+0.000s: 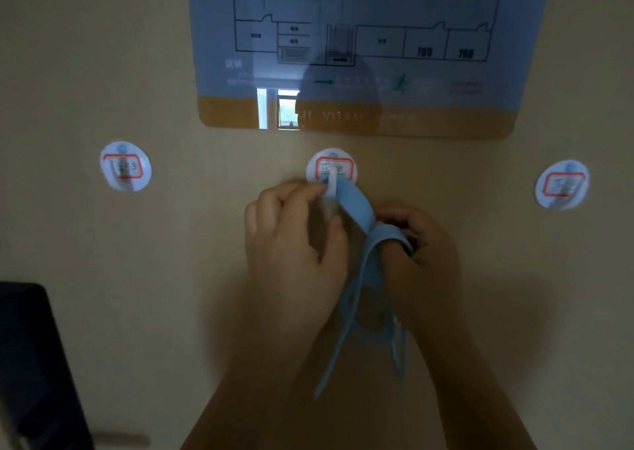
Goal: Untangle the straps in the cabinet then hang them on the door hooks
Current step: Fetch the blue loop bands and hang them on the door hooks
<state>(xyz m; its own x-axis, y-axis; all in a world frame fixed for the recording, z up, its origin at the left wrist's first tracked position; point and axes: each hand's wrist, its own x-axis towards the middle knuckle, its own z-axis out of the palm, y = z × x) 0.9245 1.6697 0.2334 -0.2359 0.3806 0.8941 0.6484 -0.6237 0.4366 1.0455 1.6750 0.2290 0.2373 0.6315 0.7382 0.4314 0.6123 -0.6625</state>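
Note:
A light blue strap [356, 209] loops up to the middle door hook [331, 169], a round white sticker hook with a red-framed label. My left hand [291, 243] pinches the strap's top at the hook's white prong. My right hand [422, 240] grips a fold of the same strap just right of and below the hook. The strap's loose ends [343, 339] dangle between my forearms. Two more labelled hooks sit on the door, the left hook [126, 166] and the right hook [562, 184], both bare.
A glossy floor-plan poster [356, 48] hangs on the beige door above the hooks. A dark object [31, 363] fills the lower left corner. The scene is dim.

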